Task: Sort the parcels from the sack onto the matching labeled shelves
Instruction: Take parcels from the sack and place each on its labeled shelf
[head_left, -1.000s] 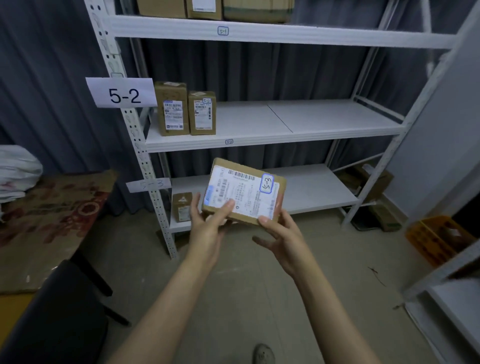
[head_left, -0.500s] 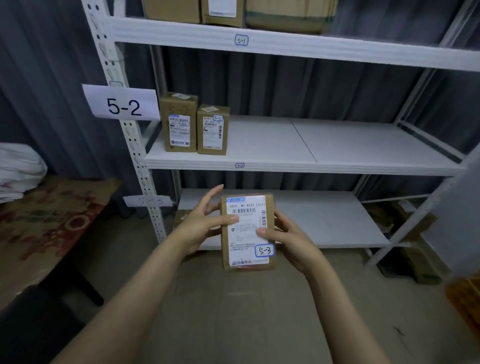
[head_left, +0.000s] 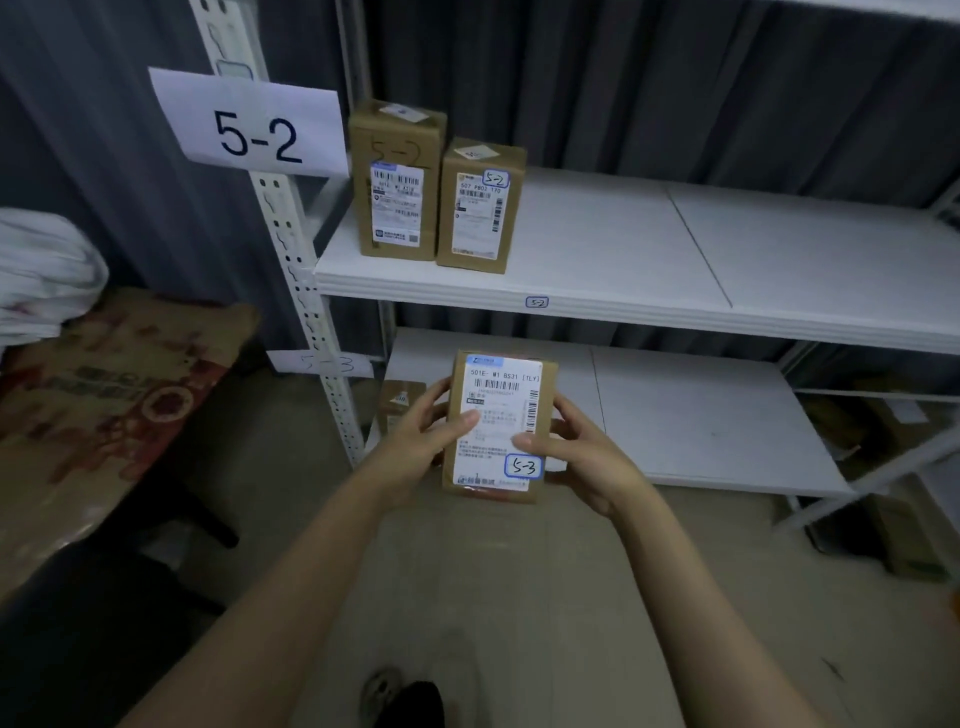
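Both grips grasp the parcel (head_left: 498, 426): the left grip (head_left: 415, 441) holds its 9 o'clock edge and the right grip (head_left: 587, 462) its 3 o'clock edge, thumbs on the label. Marked 5-3, it is held upright in the air, long axis 12 to 6. The 5-3 shelf (head_left: 701, 415) lies just beyond at 12 o'clock, bare toward 2, with a small box (head_left: 400, 402) at 10. Neither grip looks nearer.

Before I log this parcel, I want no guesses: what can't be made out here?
Head view only.
Small box on the bottom shelf: mostly behind the left hand, label unreadable.
Lower paper sign on the post: writing too faint.
The held parcel: fine print too small; the right hand covers part.
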